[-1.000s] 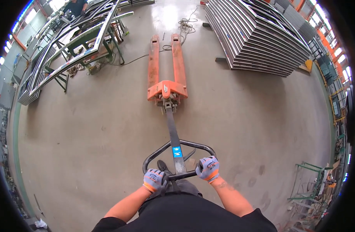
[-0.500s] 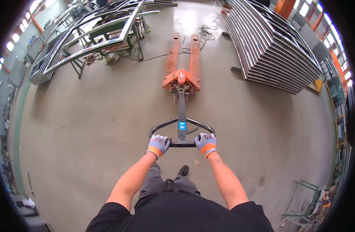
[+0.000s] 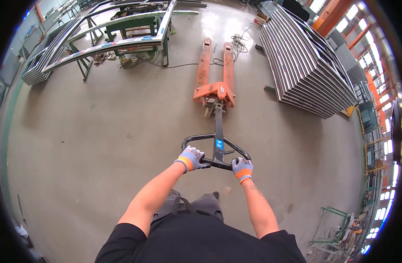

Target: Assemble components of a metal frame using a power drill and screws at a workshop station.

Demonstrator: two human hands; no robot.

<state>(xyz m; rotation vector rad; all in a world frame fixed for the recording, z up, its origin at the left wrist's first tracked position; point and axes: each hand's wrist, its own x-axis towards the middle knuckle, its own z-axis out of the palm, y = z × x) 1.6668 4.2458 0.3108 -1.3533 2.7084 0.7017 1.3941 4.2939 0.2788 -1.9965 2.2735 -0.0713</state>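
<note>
An orange pallet jack (image 3: 214,89) stands on the floor ahead of me, its two bare forks pointing away. Its black loop handle (image 3: 219,164) reaches back to my waist, tilted toward me. My left hand (image 3: 191,158), in a grey and orange work glove, is closed round the left end of the handle's crossbar. Gloved the same way, my right hand (image 3: 242,169) grips the right end of that bar. Both arms are stretched forward. A blue label (image 3: 219,144) sits on the handle's shaft.
A tall stack of metal frames (image 3: 304,65) stands at the right on supports. To the left, a large frame (image 3: 109,46) lies across green trestles. A cable (image 3: 185,65) runs over the floor beneath the forks, coiling (image 3: 239,43) near their tips. A green rack (image 3: 334,225) stands at the lower right.
The handle has swung and tilted, its right end now lower and nearer me. The pallet jack's body has turned slightly and sits further right in view. Both hands keep their hold.
</note>
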